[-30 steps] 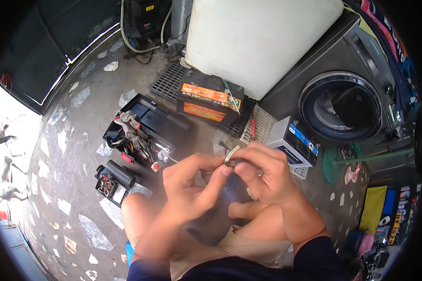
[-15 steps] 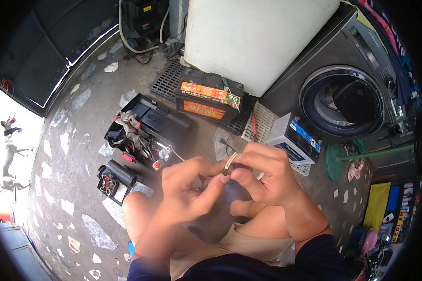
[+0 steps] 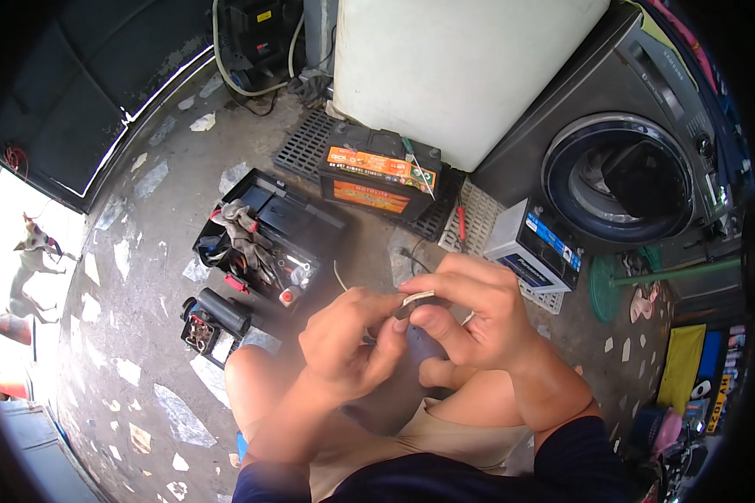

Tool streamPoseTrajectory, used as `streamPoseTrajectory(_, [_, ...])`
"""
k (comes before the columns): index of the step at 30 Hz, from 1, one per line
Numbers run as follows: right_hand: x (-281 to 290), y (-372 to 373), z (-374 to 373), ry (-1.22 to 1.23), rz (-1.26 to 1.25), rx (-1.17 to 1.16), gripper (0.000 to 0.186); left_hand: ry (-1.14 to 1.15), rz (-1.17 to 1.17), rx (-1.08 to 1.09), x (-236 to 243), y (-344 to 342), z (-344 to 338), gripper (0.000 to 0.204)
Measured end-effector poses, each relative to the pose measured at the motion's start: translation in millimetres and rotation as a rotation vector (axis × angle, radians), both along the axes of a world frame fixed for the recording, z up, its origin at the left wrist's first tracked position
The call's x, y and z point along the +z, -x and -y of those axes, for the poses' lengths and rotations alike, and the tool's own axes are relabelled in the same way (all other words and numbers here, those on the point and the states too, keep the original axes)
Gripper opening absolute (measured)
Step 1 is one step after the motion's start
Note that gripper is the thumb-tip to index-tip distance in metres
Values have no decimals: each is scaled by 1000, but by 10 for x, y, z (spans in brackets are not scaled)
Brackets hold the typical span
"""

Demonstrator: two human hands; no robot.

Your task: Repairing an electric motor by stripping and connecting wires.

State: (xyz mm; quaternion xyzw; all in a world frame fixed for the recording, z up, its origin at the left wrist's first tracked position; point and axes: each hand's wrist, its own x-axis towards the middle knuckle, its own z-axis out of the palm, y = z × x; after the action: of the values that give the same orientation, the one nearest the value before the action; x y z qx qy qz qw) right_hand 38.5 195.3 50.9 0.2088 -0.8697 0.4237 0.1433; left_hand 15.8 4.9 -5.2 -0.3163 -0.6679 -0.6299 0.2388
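1. Landmark = orange-labelled batt (image 3: 377,180), on floor grating; all places below go by it, as seen in view.
2. Pale wire (image 3: 419,296): nearer the wearer than the batt, slightly R of its middle, held up btwn both hands.
3. L hand (image 3: 344,339): thumb + index pinched on wire's L end; other fingers curled in.
4. R hand (image 3: 478,310): thumb + index grasping same wire close by, fingertips nearly meeting L's. Tiny dark bit at the tips; can't tell what.
5. Done, as far as shows: wire's in hand, black toolbox (image 3: 289,210) open L of batt w/ grey gloves (image 3: 239,226) on top; screwdriver (image 3: 411,157) lying on batt.
6. Left, prob.: wire handling looks unfinished, as wire is gripped, not set down. Whether its end is bared or joined = too small to tell.
7. Also nearby: red-handled tool (image 3: 461,222) just R of batt; white-cased batt (image 3: 533,247) further R, a bit nearer wearer. Neither hand touches these.
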Motion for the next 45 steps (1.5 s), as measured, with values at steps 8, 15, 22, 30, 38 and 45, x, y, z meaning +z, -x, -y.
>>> streamPoseTrajectory(8, [-36,26,52,21,-93,-41,29,39,108,17,8,-29,40,18])
streamPoseTrajectory(15, [11,23,44,-32,-67,-27,31,-182,522,-100,73,-100,116,13])
streamPoseTrajectory(22, [6,-2,95,274,87,-67,30,-58,635,-269,117,-41,190,13])
streamPoseTrajectory(30, [31,-99,70,1077,1006,131,20,-180,663,-546,57,-47,208,13])
streamPoseTrajectory(38, [-58,-53,145,613,502,-19,32,-265,777,-498,99,-89,179,18])
streamPoseTrajectory(45, [-33,-102,201,41,44,-12,32,-314,626,-328,75,-113,130,16])
